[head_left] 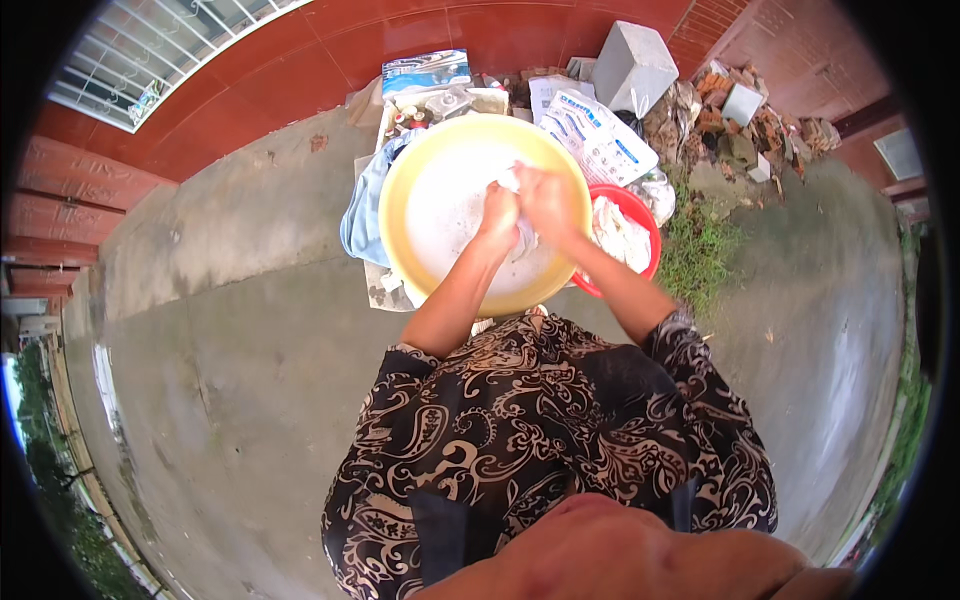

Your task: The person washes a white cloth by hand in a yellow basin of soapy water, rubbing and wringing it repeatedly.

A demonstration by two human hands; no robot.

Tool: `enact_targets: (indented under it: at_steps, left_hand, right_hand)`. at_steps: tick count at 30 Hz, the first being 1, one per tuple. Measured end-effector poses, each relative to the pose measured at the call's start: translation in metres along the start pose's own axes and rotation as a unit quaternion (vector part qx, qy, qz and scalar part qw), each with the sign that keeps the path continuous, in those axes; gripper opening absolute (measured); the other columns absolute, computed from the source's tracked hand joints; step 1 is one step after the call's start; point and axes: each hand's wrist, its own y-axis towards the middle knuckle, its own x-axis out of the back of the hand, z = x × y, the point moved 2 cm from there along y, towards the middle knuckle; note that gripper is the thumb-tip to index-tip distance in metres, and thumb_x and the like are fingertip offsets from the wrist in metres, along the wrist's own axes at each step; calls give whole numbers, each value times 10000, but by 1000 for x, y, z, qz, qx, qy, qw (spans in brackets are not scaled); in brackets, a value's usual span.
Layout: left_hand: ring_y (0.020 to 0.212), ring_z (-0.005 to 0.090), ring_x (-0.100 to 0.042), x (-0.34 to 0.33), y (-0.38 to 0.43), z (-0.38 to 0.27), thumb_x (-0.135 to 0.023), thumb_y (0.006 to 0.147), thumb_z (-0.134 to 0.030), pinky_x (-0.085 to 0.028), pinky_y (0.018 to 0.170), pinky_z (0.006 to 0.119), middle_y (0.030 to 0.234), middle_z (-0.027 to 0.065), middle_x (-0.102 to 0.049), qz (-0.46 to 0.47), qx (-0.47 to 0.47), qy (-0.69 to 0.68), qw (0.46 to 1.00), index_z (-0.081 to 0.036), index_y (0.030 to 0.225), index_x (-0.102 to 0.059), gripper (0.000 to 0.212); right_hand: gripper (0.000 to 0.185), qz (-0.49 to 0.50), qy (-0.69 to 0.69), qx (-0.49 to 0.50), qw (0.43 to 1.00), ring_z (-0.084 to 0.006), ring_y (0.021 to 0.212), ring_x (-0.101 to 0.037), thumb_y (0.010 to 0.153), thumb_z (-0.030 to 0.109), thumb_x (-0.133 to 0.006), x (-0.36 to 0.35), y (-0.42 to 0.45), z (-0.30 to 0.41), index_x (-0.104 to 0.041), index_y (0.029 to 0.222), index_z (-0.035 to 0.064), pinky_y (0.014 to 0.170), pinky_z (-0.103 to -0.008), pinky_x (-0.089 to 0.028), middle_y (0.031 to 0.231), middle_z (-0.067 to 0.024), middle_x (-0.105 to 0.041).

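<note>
Both hands are over a large yellow plastic basin (394, 202) of white suds. My left hand (501, 215) is closed around a wet white cloth (526, 241), which hangs down towards the suds. Close against it on the right, my right hand (544, 201) grips the same cloth; motion blurs its fingers. A bit of white fabric shows above the two fists. Much of the cloth is hidden by the hands.
Right of the basin stands a red basin (651, 225) holding white laundry (621, 232). Blue fabric (367, 202) drapes at the left. Behind lie a printed white bag (600, 139), a concrete block (636, 67) and broken bricks (739, 120). A red tiled wall (262, 75) bounds the far side.
</note>
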Motion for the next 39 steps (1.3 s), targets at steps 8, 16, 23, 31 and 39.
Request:
enact_targets:
  at_steps: [8, 16, 23, 31, 39]
  left_hand:
    - [863, 201, -613, 1, -2, -1, -427, 962, -293, -503, 761, 340, 925, 96, -632, -109, 20, 13, 994, -24, 1047, -590, 325]
    - [648, 145, -560, -41, -15, -16, -452, 970, -250, -481, 614, 303, 752, 39, -581, -106, 34, -27, 993, -25, 882, -604, 285]
    - [971, 185, -645, -78, -39, -57, -532, 955, -220, -532, 831, 330, 1059, 113, -661, -71, 72, 64, 993, 12, 1138, -587, 300]
    - [823, 93, -586, -66, -22, -101, -658, 884, -249, -466, 723, 264, 870, 14, -639, 53, -7, 436, 898, -48, 970, -653, 219]
    - [716, 45, -473, -34, -26, -121, -640, 877, -318, -366, 614, 199, 791, -60, -553, 96, 83, 463, 877, -118, 854, -635, 202]
  right_hand:
    - [370, -4, 35, 28, 999, -301, 502, -580, 903, 259, -521, -3, -11, 18, -591, 643, 5, 527, -419, -454, 579, -203, -548]
    - [383, -2, 68, 24, 997, -279, 441, -541, 905, 265, -587, 1, -12, 12, -556, 617, 14, 473, -384, -433, 508, -186, -489]
    - [284, 32, 332, -314, 889, -173, 648, -640, 881, 316, -660, 30, 17, -90, -672, 773, 53, 603, -329, -500, 698, -54, -653]
    - [477, 324, 215, -218, 895, -194, 925, -660, 819, 251, -737, 36, -3, -78, -598, 1182, -25, 838, -300, -526, 1042, -115, -673]
    - [450, 226, 535, -384, 718, -205, 971, -657, 911, 319, -600, 84, 8, -60, -585, 1181, -40, 886, -334, -521, 1097, -138, -662]
